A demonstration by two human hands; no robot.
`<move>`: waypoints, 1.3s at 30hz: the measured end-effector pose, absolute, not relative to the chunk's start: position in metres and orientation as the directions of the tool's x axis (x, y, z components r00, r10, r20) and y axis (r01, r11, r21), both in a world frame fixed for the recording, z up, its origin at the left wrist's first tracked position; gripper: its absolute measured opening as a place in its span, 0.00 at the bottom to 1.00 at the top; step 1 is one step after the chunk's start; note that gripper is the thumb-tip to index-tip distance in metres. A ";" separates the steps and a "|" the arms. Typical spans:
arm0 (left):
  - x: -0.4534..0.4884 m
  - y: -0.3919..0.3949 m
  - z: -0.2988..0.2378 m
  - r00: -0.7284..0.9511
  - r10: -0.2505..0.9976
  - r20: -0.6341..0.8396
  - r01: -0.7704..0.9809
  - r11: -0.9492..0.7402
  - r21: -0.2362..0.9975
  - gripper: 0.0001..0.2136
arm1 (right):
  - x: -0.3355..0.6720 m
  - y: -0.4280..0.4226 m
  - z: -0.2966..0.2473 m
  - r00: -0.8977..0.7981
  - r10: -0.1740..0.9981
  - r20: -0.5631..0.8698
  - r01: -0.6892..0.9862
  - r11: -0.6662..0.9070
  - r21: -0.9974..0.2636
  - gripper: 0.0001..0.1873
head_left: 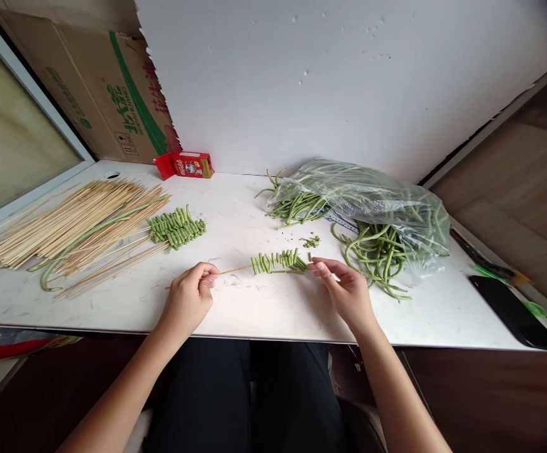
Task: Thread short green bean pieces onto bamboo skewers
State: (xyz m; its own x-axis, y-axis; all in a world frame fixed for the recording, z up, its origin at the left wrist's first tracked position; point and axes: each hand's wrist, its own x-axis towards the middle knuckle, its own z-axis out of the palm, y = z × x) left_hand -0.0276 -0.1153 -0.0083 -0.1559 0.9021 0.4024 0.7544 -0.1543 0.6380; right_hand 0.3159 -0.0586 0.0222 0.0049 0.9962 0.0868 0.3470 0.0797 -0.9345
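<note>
My left hand (191, 289) is closed around the bare end of a bamboo skewer (236, 270), which points to the right over the table. Short cut pieces of green bean (276, 259) are threaded crosswise along its far half. At the skewer's tip, my right hand (344, 286) has its thumb and forefinger pinched on a small bean piece (310, 257), partly hidden by the fingertips. More cut pieces (297, 265) lie just left of those fingers. To the left, filled bean skewers (176, 228) lie side by side, next to a heap of bare skewers (75, 220).
A clear plastic bag (372, 189) of long beans spills loose beans (381, 251) at the right. Bean ends (311, 241) lie mid-table. A red box (193, 165) stands at the back by a carton (104, 94). A black phone (513, 311) rests near the right front edge.
</note>
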 end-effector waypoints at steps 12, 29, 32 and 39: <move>-0.025 -0.113 -0.008 -0.156 0.886 0.436 0.747 -0.183 0.639 0.09 | 0.303 -0.012 0.026 0.045 0.990 0.131 0.903 0.015 -0.429 0.09; -0.032 -0.114 -0.011 -0.013 0.910 0.414 0.719 -0.279 0.637 0.08 | 0.290 -0.071 0.016 -0.047 0.995 -0.084 -0.387 -0.096 -0.917 0.19; -0.032 -0.115 -0.010 -0.008 0.914 0.405 0.734 -0.270 0.623 0.09 | 0.291 -0.072 0.016 -0.044 0.993 -0.111 -0.447 -0.119 -0.887 0.18; -0.030 -0.115 -0.006 -0.018 0.920 0.392 0.754 -0.245 0.610 0.10 | 0.289 -0.073 0.013 -0.066 0.996 -0.067 -0.377 -0.087 -0.922 0.15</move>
State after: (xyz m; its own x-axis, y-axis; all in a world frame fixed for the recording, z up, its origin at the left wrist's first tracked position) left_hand -0.0299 -0.1154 -0.0064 -0.0175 0.9199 0.3918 0.7537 -0.2453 0.6097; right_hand 0.2893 -0.0731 0.0125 -0.0664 0.9956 -0.0666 -0.3767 -0.0868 -0.9222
